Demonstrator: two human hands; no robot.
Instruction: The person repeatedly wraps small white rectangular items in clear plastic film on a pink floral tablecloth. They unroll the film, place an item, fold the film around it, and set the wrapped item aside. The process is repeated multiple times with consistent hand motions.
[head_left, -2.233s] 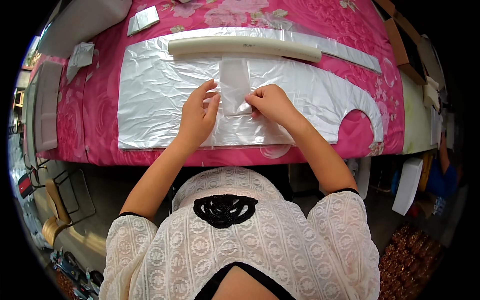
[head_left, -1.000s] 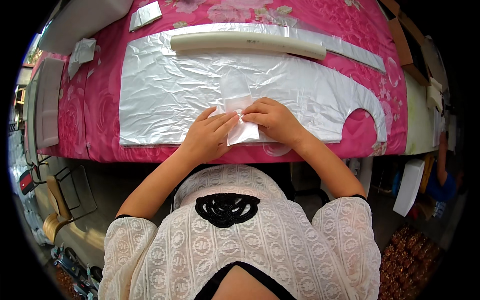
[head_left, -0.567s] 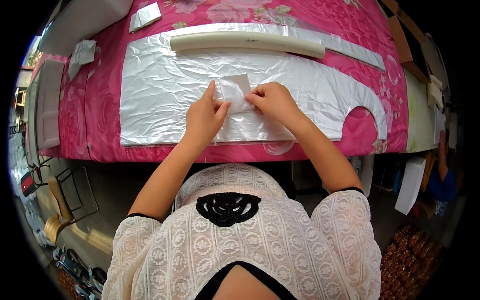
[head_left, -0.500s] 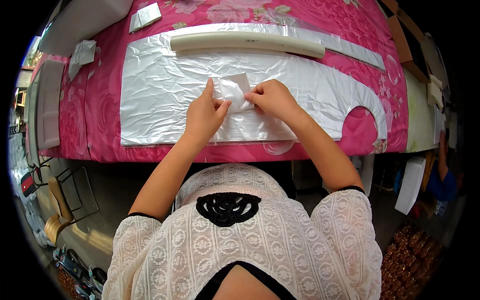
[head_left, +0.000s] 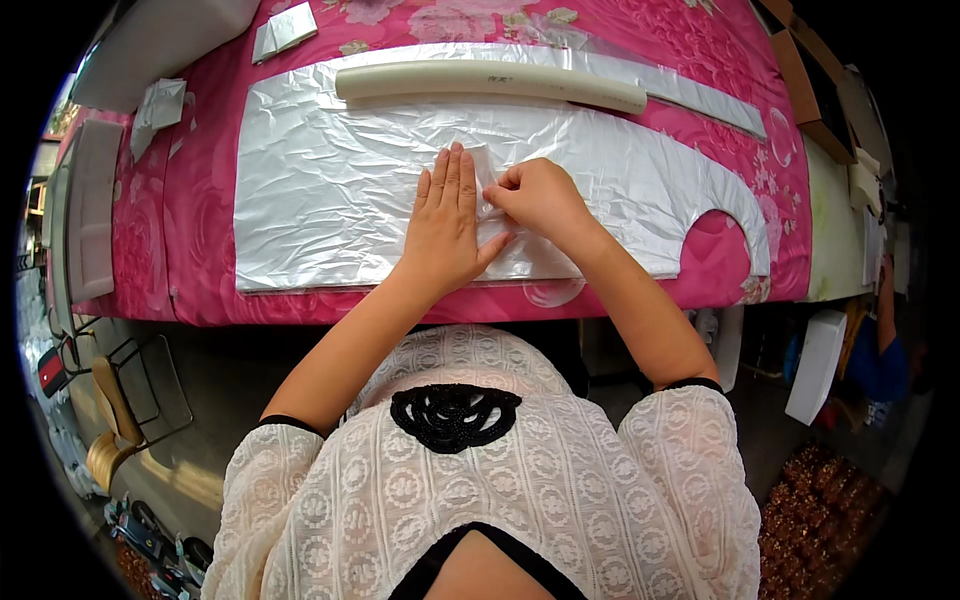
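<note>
A small folded white plastic piece (head_left: pixel 482 165) lies on a large, wrinkled silvery-white plastic sheet (head_left: pixel 320 190). My left hand (head_left: pixel 445 220) rests flat on the small piece, fingers straight and thumb out to the side, hiding most of it. At its right edge my right hand (head_left: pixel 540 205) is closed, thumb and forefinger pinched together on that edge. The large sheet has a curved right end with a rounded cut-out, where the cloth underneath shows.
A long cream roll (head_left: pixel 490 82) lies across the sheet's far part. Folded silvery packets (head_left: pixel 285 32) sit at the far left on the pink floral tablecloth (head_left: pixel 205 210). Brown cardboard boxes (head_left: pixel 810 100) stand at the right. A chair (head_left: pixel 118 400) is on the floor, lower left.
My left hand has gone from holding the small piece's left edge with bent fingers to lying flat over it. My right hand remains pinched at the right edge.
</note>
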